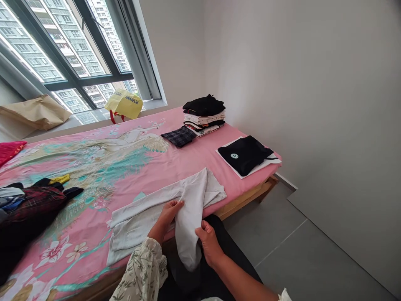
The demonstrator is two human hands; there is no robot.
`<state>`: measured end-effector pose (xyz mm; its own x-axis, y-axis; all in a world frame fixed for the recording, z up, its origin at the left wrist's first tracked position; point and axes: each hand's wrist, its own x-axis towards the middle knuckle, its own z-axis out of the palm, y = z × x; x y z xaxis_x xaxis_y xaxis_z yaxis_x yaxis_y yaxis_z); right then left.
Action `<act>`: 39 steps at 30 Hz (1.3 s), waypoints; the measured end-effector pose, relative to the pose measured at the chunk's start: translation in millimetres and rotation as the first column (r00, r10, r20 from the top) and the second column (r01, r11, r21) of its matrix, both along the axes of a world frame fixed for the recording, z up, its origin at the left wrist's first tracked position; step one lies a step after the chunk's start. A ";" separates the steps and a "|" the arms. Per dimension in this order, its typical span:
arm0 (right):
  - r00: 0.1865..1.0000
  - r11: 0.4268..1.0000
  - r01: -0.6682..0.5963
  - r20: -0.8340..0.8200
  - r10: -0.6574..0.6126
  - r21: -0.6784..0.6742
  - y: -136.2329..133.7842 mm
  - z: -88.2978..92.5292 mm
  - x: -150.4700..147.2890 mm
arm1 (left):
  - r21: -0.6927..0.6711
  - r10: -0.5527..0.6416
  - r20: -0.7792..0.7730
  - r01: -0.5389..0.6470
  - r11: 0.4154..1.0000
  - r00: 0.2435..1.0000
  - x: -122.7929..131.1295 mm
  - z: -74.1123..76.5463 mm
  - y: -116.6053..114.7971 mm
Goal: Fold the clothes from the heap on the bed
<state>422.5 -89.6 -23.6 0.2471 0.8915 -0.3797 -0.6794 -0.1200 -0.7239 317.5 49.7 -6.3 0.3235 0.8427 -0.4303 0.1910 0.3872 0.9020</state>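
Note:
A pale grey garment lies part-folded along the near edge of the bed, its exact kind unclear. One long, sleeve-like part of it hangs over the edge toward my lap. My left hand pinches the left border of this part between thumb and fingers. Lower down, my right hand grips its opposite border, with the fingers curled. Between both hands the cloth is spread fairly flat, and its rounded lower end droops below them.
Folded black and white clothes lie at the bed's right corner. Behind them rises a folded stack, with dark checked cloth beside it. Loose dark clothes are heaped at left. A yellow bag and brown paper bag sit by the window.

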 end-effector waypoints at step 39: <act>0.943 0.962 -0.243 -0.201 0.264 0.121 -36.0 30.8 -9.2 | -0.259 -0.078 0.228 0.138 0.956 0.970 -28.8 5.0 -81.3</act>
<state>413.3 -125.6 7.2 -0.0694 0.9478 -0.3113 -0.7751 -0.2477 -0.5813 288.7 -31.6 -1.3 0.5155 0.6583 -0.5485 0.0602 0.6107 0.7896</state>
